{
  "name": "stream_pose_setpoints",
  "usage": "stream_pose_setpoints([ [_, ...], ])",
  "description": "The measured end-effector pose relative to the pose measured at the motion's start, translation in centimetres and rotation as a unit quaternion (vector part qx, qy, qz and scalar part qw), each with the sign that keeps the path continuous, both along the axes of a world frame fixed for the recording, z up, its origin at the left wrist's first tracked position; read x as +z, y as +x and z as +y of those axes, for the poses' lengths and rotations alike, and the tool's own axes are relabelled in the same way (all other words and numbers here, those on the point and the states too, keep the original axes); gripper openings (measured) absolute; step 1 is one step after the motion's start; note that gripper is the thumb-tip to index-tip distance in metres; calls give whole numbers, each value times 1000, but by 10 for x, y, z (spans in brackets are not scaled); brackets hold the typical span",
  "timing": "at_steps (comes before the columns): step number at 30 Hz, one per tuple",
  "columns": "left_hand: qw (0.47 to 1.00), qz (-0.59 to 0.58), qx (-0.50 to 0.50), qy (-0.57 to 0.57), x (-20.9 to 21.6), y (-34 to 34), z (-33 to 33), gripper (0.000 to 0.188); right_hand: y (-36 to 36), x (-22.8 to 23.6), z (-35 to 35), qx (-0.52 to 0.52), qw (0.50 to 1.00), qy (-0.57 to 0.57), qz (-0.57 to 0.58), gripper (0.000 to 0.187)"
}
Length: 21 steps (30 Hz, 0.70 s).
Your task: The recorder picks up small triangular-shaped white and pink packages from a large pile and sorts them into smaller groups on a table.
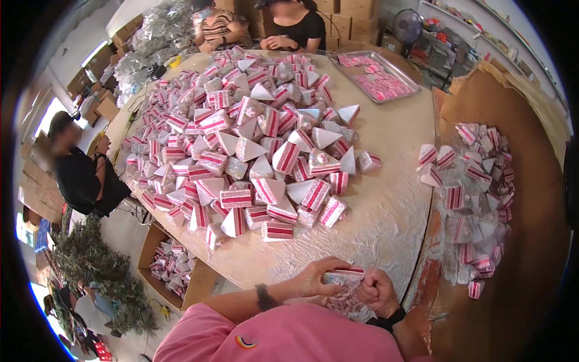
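Observation:
My left hand [316,277] grips a toy cake slice [344,276], a white wedge with red stripes along its side, just above the table's near edge. Beside it on the right is my right hand [378,291], its fingers curled closed against the slice's end; whatever they pinch is too small to make out. Below both hands lie several small pale pink pieces [347,303], partly hidden by the hands and my pink shirt. A large heap of similar cake slices [241,139] covers the middle and far left of the table [386,211].
More wrapped slices [476,199] lie on brown paper [531,181] at right. A metal tray [416,90] with flat pink pieces stands far right. An open cardboard box [196,283] of slices sits left below the table. Three people are around the table, two at its far side.

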State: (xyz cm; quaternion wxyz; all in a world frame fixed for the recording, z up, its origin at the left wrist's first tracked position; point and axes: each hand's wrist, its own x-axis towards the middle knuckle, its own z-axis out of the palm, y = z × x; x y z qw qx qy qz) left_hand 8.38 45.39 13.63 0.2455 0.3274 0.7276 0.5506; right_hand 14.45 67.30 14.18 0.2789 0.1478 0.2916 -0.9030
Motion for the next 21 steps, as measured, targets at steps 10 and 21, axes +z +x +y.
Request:
stream_pose_setpoints([
  [10, 842, -179, 463, 212, -5, -127, -114, 59, -37, -41, 88, 58, 947, 314, 46, 22],
  [21, 924, 31, 381, 4, -38, -98, -56, 52, -212, -90, 236, -96, 519, 834, 163, 61],
])
